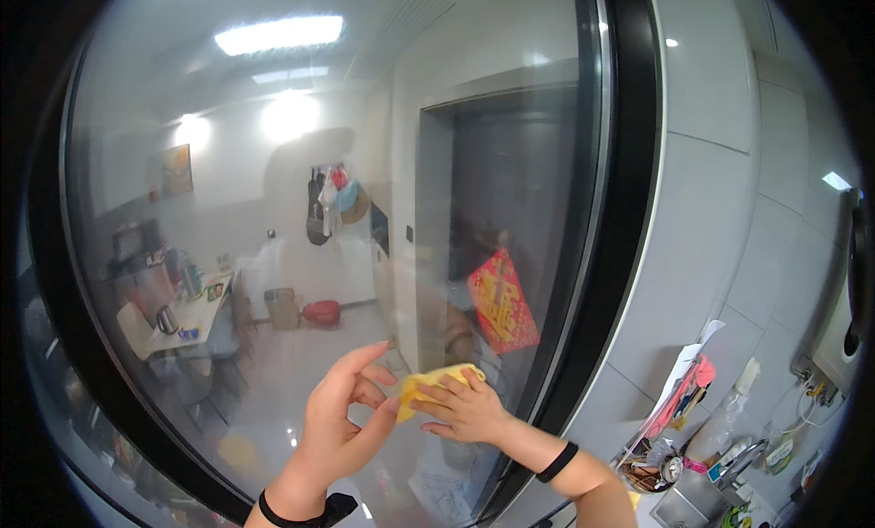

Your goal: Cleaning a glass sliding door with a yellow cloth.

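A yellow cloth (432, 379) lies flat against a large glass pane (328, 364) in a black frame. My right hand (462, 408) presses on it with the fingers spread, and a black band circles that wrist. Just left of the cloth is my left hand (352, 405), its fingers curved and apart. Its thumb tip is at the cloth's left corner; whether it touches the cloth I cannot tell. A black band and a dark wrist device are on the left wrist.
A black frame post (601, 254) and a tiled wall (704, 206) stand at the right. A metal sink (690, 504) with a faucet (745, 456) is at lower right, near hanging utensils. Through or in the glass appear a table (198, 319), bags on a wall and a red decoration (504, 302).
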`<state>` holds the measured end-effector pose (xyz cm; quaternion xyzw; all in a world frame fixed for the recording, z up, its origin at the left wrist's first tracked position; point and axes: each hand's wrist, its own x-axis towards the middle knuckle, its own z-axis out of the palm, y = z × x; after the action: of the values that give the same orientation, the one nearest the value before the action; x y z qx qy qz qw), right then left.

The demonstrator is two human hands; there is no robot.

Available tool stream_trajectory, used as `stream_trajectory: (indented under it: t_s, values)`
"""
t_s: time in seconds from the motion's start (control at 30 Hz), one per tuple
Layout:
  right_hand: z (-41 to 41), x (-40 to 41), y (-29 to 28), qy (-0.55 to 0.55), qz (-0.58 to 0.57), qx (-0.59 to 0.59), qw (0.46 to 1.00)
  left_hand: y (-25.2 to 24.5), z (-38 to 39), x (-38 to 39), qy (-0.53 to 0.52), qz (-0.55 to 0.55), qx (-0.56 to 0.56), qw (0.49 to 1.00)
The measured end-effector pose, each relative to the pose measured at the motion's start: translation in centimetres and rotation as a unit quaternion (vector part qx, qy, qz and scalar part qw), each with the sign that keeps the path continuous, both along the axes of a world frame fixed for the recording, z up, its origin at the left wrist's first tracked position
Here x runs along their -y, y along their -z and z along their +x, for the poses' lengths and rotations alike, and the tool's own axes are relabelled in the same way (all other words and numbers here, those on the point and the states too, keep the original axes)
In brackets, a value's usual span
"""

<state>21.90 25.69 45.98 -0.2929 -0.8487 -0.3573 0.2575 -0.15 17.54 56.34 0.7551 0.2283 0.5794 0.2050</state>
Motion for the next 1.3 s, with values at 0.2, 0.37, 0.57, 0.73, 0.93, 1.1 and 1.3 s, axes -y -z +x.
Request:
stream_trajectory:
  t_s: [0.2,0.37,0.57,0.73,0.93,1.1,1.3]
  values:
    - [5.4,-3.4,-7.6,0.133,0.111,-0.284,0.943,0.2,-2.1,1.0,-0.031,0.013,0.022,0.999]
    - [9.8,-7.8,-29.9,-0.025,0.107,-0.509,0.854,-0.7,-2.4,1.7,-0.034,0.001,0.044,0.998]
    - [-4.7,-3.4,-31.1,-0.045,0.292,-0.112,0.949,-0.8,-2.8,1.5,-0.035,-0.015,0.025,0.999]
    - [-4.8,0.3,-4.4,-0.081,-0.050,0.039,0.995,0.8,-2.4,0.7,-0.006,-0.019,-0.003,1.000]
    - [8.9,-2.9,-0.6,0.181,-0.017,-0.289,0.940,1.9,-2.5,-0.6,-0.020,-0.090,0.012,0.996]
    - [10.8,-6.0,-16.5,0.061,0.142,-0.385,0.910,3.0,-0.8,-0.8,0.028,-0.139,0.043,0.989]
    - [10.7,-5.4,-11.7,0.068,0.123,-0.398,0.907,4.9,0.5,-1.1,0.027,-0.140,0.002,0.990]
